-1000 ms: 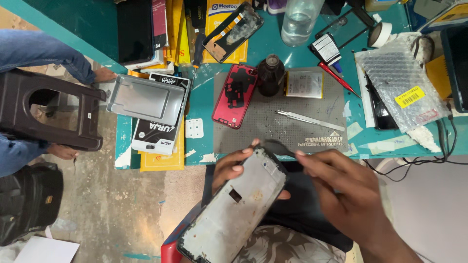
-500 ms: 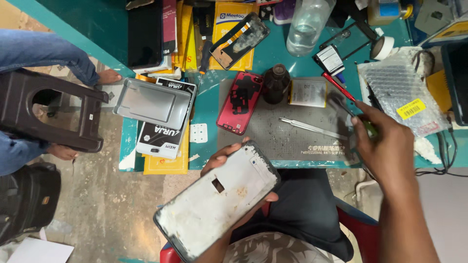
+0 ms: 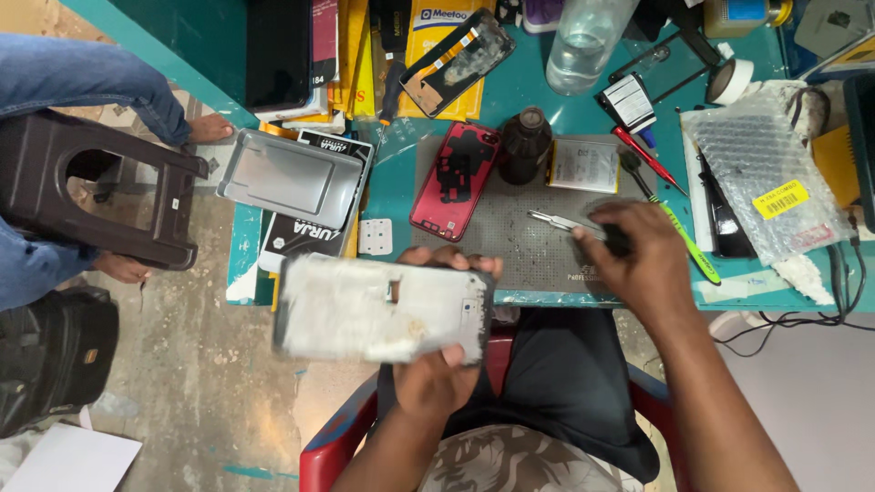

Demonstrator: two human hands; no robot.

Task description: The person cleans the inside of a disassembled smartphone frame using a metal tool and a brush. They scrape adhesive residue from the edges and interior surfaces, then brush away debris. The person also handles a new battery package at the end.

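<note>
Phone repair under way, well short of finished. Left hand (image 3: 437,364) gripping a stripped phone frame (image 3: 383,308) by its right end, fingers (image 3: 453,259) curled over the far edge, frame held level above the lap, just near of the worktop (image 3: 228,246). Pale residue smeared across the frame's bare inner face, so apparently some cleaning left. Right hand (image 3: 638,264) down on the grey mat (image 3: 547,246), fingers closed around a dark tool handle (image 3: 618,240), beside metal tweezers (image 3: 558,220). Other parts lying loose on the mat: red back cover (image 3: 454,180) to the left, flat battery (image 3: 583,166) farther off, dark bottle (image 3: 525,146) between them. Nothing refitted to the frame as yet; reassembly judged still ahead.
</note>
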